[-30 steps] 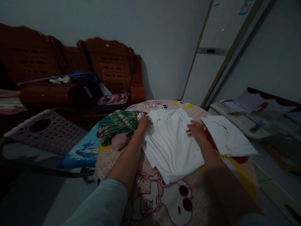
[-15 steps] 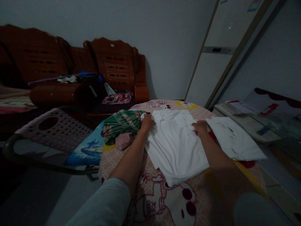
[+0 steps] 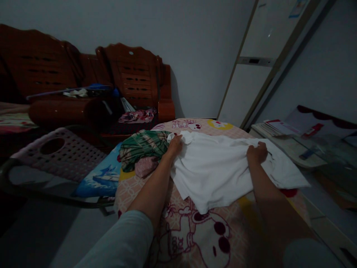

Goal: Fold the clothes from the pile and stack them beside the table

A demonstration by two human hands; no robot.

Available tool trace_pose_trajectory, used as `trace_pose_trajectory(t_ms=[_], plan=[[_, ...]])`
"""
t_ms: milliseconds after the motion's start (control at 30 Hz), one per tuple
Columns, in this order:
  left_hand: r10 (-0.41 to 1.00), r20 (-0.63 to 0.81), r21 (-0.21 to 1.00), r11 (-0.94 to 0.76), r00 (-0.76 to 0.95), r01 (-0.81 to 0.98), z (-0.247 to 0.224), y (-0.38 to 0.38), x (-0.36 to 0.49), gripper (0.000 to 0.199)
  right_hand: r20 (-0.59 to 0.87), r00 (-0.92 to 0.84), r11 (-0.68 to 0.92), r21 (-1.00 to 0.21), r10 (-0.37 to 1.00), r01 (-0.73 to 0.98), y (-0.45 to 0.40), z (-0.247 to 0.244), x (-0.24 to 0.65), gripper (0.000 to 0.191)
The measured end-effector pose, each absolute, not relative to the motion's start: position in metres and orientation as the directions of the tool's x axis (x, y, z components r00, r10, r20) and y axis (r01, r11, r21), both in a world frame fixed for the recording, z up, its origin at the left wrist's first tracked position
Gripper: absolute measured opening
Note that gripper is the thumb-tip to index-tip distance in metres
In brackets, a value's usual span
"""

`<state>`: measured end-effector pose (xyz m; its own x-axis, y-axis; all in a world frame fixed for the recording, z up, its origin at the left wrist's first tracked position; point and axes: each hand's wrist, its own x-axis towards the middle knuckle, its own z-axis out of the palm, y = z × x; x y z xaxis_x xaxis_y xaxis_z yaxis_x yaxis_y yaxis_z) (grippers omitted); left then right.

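A white garment (image 3: 214, 167) lies spread over the round table, drawn wide between my hands. My left hand (image 3: 175, 145) is closed on its upper left corner, beside the green plaid cloth. My right hand (image 3: 257, 152) grips its upper right part. A second white cloth (image 3: 287, 169) lies at the right edge of the table, partly behind my right hand. The green plaid cloth (image 3: 145, 147) is bunched at the left, with a small pink cloth (image 3: 146, 166) in front of it.
The patterned pink tablecloth (image 3: 206, 238) covers the table. At the left stand a woven chair (image 3: 75, 156) with a blue cushion (image 3: 102, 175) and a wooden sofa (image 3: 136, 78). A side stand (image 3: 292, 145) with papers is at the right, near a tall white cabinet-like unit (image 3: 248, 78).
My right hand has moved right, stretching the white garment wider so that it overlaps the second white cloth. My left hand keeps its hold in nearly the same place.
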<state>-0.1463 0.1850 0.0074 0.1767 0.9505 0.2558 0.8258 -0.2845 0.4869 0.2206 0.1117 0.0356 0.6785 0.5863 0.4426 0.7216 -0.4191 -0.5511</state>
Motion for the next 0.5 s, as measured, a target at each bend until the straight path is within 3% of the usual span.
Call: trace_pose_trajectory(t_ms=[100,267,400,500], plan=[[0.952,0.257,0.488,-0.277,0.166,0.828,0.009,0.184,-0.145,0.050,0.527,0.612,-0.360,-0.507,0.590,0.783,0.116,0.033,0.195,0.055],[0.967,0.246,0.479,-0.186,0.073,0.858,0.012,0.181,-0.143,0.047,0.570,0.232,-0.014,-0.360,0.788,0.933,0.141,0.019,0.151,0.046],[0.979,0.203,0.478,-0.114,0.017,0.871,0.013,0.179,-0.142,0.052,0.511,0.040,0.153,-0.329,0.859,0.932,0.171,0.006,0.133,0.049],[0.989,0.146,0.486,-0.070,-0.002,0.871,0.014,0.180,-0.143,0.053,0.371,0.015,0.103,-0.296,0.929,0.950,0.189,0.004,0.127,0.051]])
